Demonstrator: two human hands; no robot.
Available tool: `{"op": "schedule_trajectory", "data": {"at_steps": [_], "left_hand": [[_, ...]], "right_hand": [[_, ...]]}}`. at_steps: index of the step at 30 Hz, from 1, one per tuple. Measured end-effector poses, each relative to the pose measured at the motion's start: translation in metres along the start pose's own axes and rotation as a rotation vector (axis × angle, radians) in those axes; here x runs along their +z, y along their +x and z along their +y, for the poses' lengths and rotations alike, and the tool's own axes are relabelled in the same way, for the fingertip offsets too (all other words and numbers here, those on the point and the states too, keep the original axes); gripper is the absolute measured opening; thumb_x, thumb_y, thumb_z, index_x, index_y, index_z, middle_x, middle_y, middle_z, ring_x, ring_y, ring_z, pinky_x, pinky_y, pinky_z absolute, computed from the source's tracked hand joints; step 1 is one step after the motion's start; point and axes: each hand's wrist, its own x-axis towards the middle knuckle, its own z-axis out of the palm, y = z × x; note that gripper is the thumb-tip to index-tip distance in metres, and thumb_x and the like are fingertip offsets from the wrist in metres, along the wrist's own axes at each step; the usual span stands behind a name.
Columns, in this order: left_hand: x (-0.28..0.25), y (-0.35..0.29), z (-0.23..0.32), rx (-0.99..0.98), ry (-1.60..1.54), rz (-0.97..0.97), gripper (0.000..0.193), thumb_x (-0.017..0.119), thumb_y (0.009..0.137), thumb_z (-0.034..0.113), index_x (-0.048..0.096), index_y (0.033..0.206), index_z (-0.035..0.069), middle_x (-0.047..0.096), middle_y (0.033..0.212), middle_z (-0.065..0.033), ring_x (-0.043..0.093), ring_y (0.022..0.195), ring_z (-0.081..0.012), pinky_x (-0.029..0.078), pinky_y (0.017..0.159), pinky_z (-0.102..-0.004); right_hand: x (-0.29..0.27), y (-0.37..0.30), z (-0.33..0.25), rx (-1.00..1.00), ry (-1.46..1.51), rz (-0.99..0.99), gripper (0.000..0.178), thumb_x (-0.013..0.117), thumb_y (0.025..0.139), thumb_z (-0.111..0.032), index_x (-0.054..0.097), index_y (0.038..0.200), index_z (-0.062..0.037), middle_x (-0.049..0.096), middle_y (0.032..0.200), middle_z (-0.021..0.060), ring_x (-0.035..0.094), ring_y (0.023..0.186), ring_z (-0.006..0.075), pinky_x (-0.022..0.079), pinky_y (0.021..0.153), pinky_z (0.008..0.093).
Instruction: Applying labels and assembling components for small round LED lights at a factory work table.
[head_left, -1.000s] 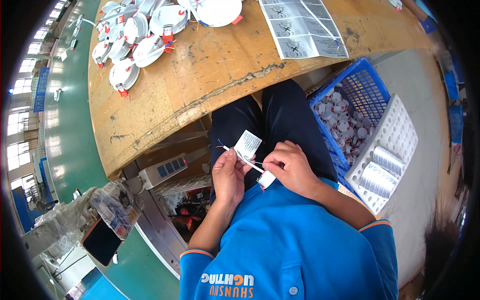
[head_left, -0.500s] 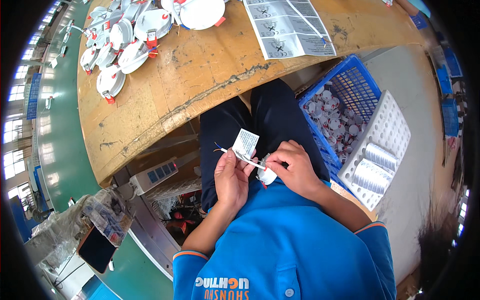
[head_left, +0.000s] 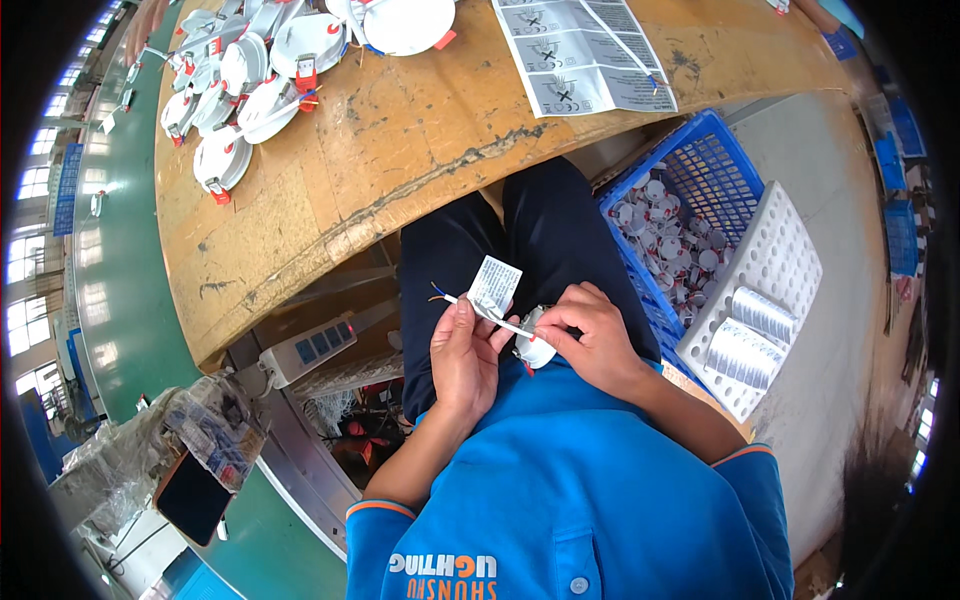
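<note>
Over my lap, my left hand (head_left: 464, 362) pinches a white cable (head_left: 514, 327) between thumb and fingers, just behind its stripped end with brown and blue wires. A small white printed label (head_left: 496, 284) stands up from the cable at these fingers, apparently wrapped round it or stuck to it. My right hand (head_left: 597, 342) is closed, thumb and index finger on the same cable close to a small round white downlight (head_left: 535, 350). Red clip parts show on the downlight, which rests against my shirt and is partly covered by the right fingers.
The wooden table (head_left: 300, 190) ahead carries a pile of white downlights (head_left: 245, 65) and a printed sheet (head_left: 580, 60). To the right, a blue crate (head_left: 735, 165) holds many small downlights, beside a perforated white board (head_left: 785, 235) bearing label strips (head_left: 745, 352). A power strip (head_left: 308, 352) is at left.
Both hands keep their grip on the cable. The label has tilted very slightly, and the whole view has shifted a little.
</note>
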Motion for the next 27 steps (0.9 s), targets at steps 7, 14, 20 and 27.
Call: {"op": "schedule_trajectory", "data": {"at_steps": [7,14,20,27], "left_hand": [[0.0003,-0.0002,-0.001,-0.008,-0.006,-0.009,0.022,0.04,0.09,0.02,0.053,0.096,0.003,0.058,0.098,-0.0098,0.057,0.092,-0.0206,0.05,0.078,-0.0378],[0.0002,0.0,-0.0012,0.0,0.012,-0.027,0.024,0.04,0.09,0.023,0.052,0.097,0.004,0.057,0.099,-0.0115,0.057,0.092,-0.0212,0.051,0.076,-0.0355],[0.0006,0.0,-0.0007,-0.004,0.01,-0.031,0.024,0.04,0.09,0.022,0.052,0.099,0.003,0.057,0.099,-0.0106,0.057,0.092,-0.0208,0.05,0.077,-0.0365],[-0.0026,0.0008,-0.0027,0.006,0.018,-0.04,0.024,0.04,0.09,0.023,0.051,0.099,0.004,0.057,0.1,-0.0109,0.057,0.091,-0.0213,0.051,0.075,-0.0346]], "right_hand": [[0.0008,0.0027,-0.0013,-0.024,0.007,-0.009,0.004,0.061,0.07,-0.01,0.059,0.069,-0.0058,0.051,0.067,0.0047,0.047,0.067,0.0208,0.036,0.065,0.0323],[-0.0006,0.003,-0.001,-0.034,0.03,0.024,0.004,0.062,0.069,-0.007,0.059,0.068,-0.004,0.051,0.065,0.0059,0.047,0.065,0.0221,0.038,0.062,0.0322],[-0.001,0.0038,-0.0005,-0.031,0.015,0.02,0.004,0.062,0.069,-0.007,0.06,0.068,-0.0045,0.051,0.066,0.0056,0.047,0.066,0.0219,0.038,0.063,0.0323],[0.0027,0.0033,-0.0007,-0.114,-0.069,0.045,0.005,0.063,0.068,-0.008,0.059,0.067,-0.0057,0.049,0.067,0.0047,0.046,0.066,0.0217,0.036,0.062,0.0322]]}}
